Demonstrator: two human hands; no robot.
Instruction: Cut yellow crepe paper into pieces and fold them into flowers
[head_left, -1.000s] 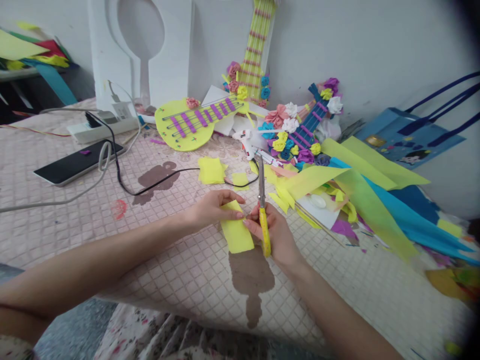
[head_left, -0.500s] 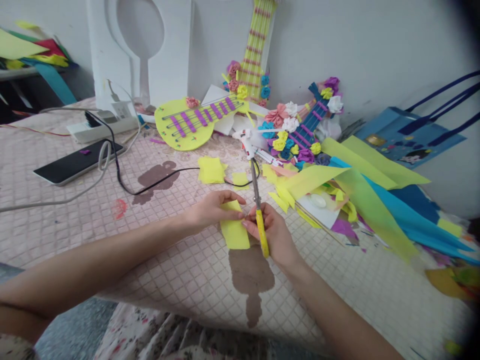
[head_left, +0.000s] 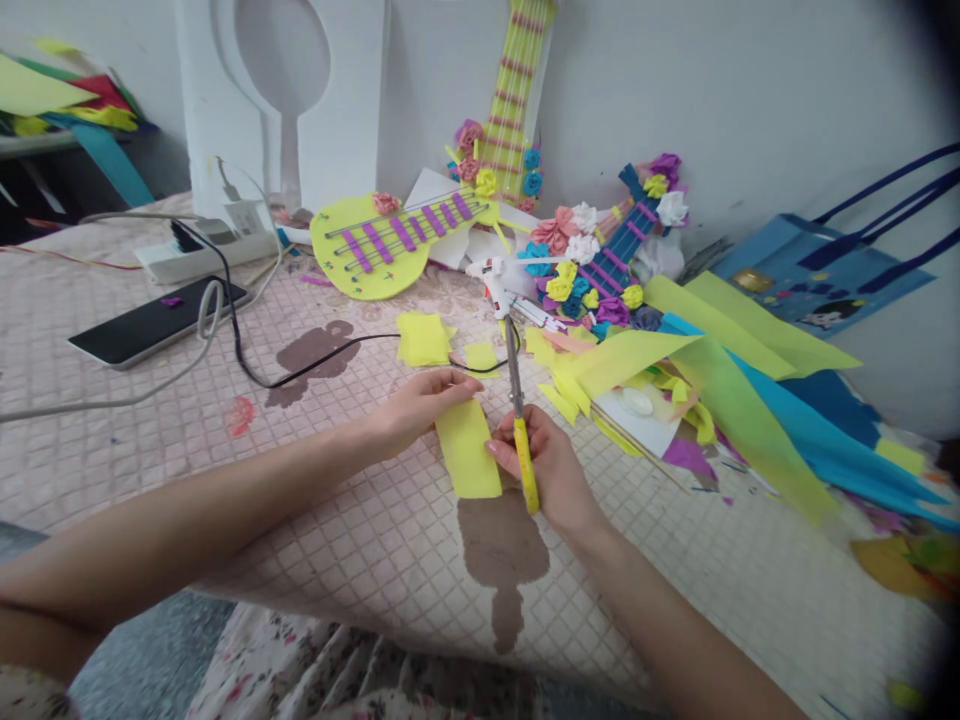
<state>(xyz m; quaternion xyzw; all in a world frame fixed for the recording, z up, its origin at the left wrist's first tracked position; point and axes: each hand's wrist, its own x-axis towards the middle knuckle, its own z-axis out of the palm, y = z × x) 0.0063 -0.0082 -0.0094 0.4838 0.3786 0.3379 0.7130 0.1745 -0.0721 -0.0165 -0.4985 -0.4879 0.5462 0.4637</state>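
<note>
A strip of yellow paper [head_left: 468,449] lies between my two hands over the pink quilted cloth [head_left: 345,540]. My left hand [head_left: 417,404] pinches the strip's far end with curled fingers. My right hand [head_left: 547,466] is closed around yellow-handled scissors [head_left: 518,405], whose shut blades point away from me just right of the strip. The right thumb touches the strip's right edge.
Cut yellow squares [head_left: 424,338] and a black cable [head_left: 300,370] lie beyond my hands. Further back are a white glue gun [head_left: 491,280], paper guitars with paper flowers [head_left: 390,240], a phone [head_left: 154,322] and a power strip [head_left: 202,255]. Yellow, green and blue paper sheets [head_left: 750,400] pile at right.
The folded yellow strip has been opened out flat and now lies longer. My left fingers have slid to its far end. The scissors have tilted slightly left.
</note>
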